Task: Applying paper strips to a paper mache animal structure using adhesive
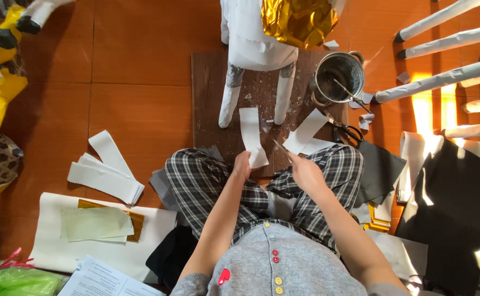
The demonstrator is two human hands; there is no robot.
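My left hand [243,164] pinches the lower end of a white paper strip [251,131], which stands up over the brown board [210,98]. My right hand [304,170] grips a thin brush-like stick [281,149] whose tip points at the strip's right edge. Just beyond stands a paper figure [253,44] wrapped in white strips, with two legs on the board and gold foil [297,19] on top. A second white strip [308,131] lies on the board to the right.
A metal pot [338,77] with a stick in it sits right of the figure, scissors [347,131] beside it. White paper rolls [443,79] lie far right, black sheets [451,214] below. Cut white strips [106,172] and paper sheets [100,227] lie left.
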